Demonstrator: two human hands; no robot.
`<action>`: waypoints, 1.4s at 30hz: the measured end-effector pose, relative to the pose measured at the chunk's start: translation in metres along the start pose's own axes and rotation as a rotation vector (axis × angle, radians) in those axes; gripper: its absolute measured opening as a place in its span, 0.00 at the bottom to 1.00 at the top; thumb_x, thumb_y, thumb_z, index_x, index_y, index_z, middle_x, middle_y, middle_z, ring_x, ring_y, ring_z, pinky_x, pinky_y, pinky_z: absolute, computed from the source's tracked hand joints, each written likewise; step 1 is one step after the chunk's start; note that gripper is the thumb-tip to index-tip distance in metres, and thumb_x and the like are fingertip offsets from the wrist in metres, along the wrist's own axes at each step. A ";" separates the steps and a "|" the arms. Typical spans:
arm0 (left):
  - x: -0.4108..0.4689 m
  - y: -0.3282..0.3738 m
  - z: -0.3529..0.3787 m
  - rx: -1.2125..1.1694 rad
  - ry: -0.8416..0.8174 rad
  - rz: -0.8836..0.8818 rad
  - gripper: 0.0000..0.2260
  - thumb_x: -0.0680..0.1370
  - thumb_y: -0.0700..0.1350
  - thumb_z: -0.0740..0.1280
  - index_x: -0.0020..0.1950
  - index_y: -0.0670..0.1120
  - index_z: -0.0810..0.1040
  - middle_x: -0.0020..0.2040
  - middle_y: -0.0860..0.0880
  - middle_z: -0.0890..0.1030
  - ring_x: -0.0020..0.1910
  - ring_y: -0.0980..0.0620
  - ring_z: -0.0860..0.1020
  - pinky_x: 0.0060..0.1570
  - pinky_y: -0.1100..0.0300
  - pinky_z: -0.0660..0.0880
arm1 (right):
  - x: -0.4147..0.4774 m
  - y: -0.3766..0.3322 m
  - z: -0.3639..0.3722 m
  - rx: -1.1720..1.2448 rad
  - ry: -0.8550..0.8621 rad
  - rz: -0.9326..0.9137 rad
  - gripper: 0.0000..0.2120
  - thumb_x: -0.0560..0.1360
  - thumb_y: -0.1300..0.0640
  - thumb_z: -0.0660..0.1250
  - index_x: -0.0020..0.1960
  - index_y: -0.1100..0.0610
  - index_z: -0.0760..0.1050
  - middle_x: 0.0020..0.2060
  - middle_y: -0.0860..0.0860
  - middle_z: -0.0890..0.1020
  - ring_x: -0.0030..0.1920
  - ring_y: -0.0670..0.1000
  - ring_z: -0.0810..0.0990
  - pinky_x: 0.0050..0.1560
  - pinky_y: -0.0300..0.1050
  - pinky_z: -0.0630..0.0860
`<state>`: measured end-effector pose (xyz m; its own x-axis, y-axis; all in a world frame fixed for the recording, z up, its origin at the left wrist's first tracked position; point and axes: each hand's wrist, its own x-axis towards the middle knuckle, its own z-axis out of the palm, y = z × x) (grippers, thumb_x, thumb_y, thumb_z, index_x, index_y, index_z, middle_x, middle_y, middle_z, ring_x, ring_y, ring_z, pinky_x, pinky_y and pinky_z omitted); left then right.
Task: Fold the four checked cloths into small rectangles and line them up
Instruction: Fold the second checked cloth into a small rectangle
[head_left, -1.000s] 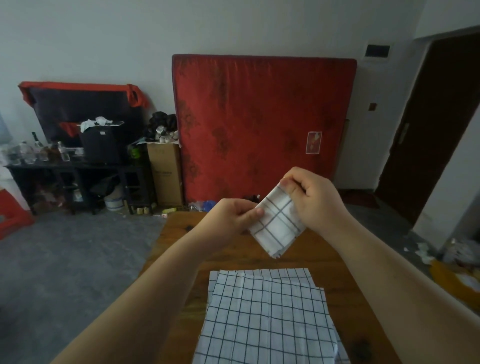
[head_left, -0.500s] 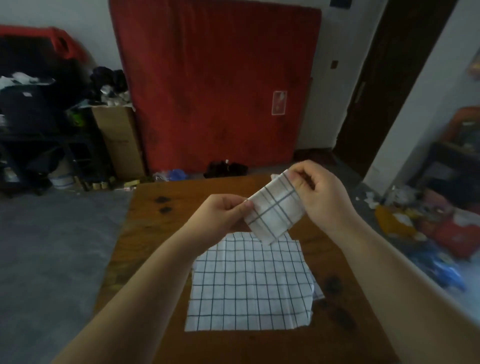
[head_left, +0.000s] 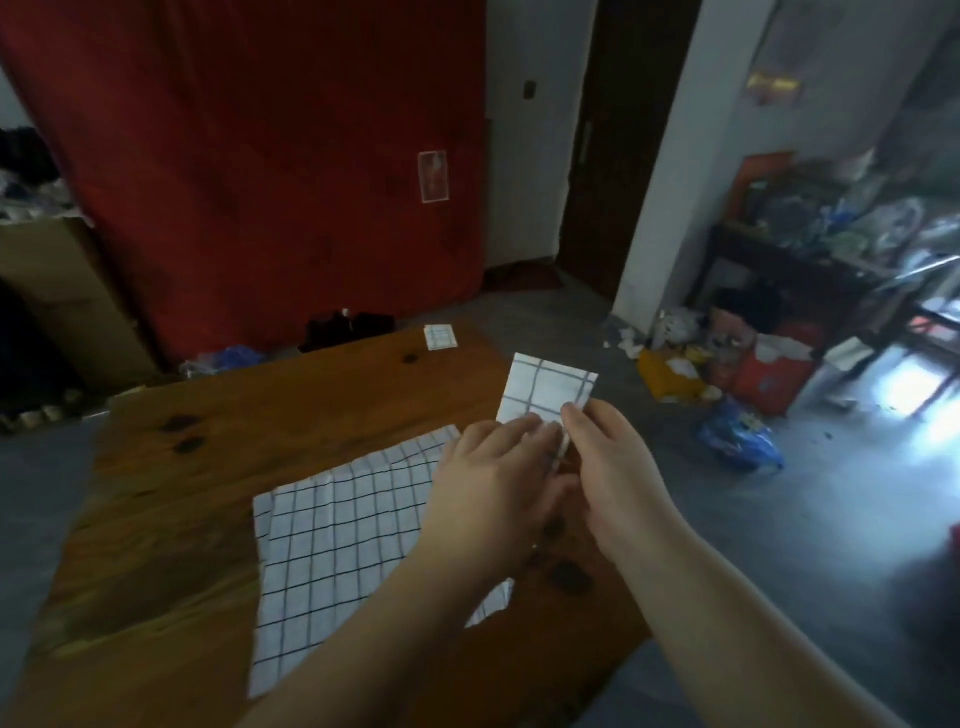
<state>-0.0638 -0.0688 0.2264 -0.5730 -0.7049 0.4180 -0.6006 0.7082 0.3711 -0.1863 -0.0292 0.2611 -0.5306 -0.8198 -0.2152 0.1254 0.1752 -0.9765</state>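
A small folded checked cloth (head_left: 548, 391) is held up over the right edge of the wooden table (head_left: 270, 395). My left hand (head_left: 493, 478) and my right hand (head_left: 608, 457) both pinch its near end, fingertips close together. Flat on the table lies a stack of unfolded checked cloths (head_left: 337, 530), partly hidden under my left forearm. Another small folded checked cloth (head_left: 440, 338) sits at the table's far right corner.
A red mattress (head_left: 249, 156) leans on the wall behind the table. A cardboard box (head_left: 57, 291) stands at far left. Bags and clutter (head_left: 753, 374) cover the floor at right, beside a dark doorway (head_left: 623, 135).
The camera has swung right and down. Both hands moved lower and to the right with the folded cloth, and now pinch it together at its near end.
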 end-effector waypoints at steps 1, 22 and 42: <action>0.005 0.014 0.008 -0.029 -0.030 0.016 0.22 0.80 0.61 0.55 0.72 0.59 0.73 0.72 0.57 0.75 0.70 0.53 0.70 0.69 0.51 0.67 | 0.004 0.002 -0.019 0.004 0.036 -0.002 0.08 0.84 0.49 0.63 0.58 0.47 0.79 0.51 0.50 0.86 0.51 0.51 0.86 0.56 0.57 0.83; 0.161 0.343 0.252 -1.114 -0.638 -0.448 0.08 0.81 0.44 0.67 0.56 0.43 0.83 0.51 0.44 0.87 0.53 0.40 0.84 0.55 0.44 0.82 | 0.071 0.033 -0.499 -0.050 0.311 -0.056 0.09 0.85 0.56 0.61 0.56 0.56 0.80 0.43 0.51 0.86 0.42 0.48 0.86 0.41 0.42 0.82; 0.498 0.328 0.457 -1.171 -0.532 -0.535 0.06 0.80 0.43 0.70 0.56 0.47 0.82 0.47 0.51 0.87 0.44 0.54 0.85 0.42 0.53 0.85 | 0.441 -0.009 -0.597 -0.194 0.378 -0.032 0.04 0.82 0.60 0.67 0.53 0.55 0.80 0.44 0.52 0.86 0.46 0.54 0.85 0.46 0.50 0.85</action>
<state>-0.8013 -0.2050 0.1772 -0.7240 -0.6400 -0.2575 -0.1526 -0.2154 0.9645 -0.9218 -0.0665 0.1687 -0.8063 -0.5751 -0.1382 -0.0370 0.2823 -0.9586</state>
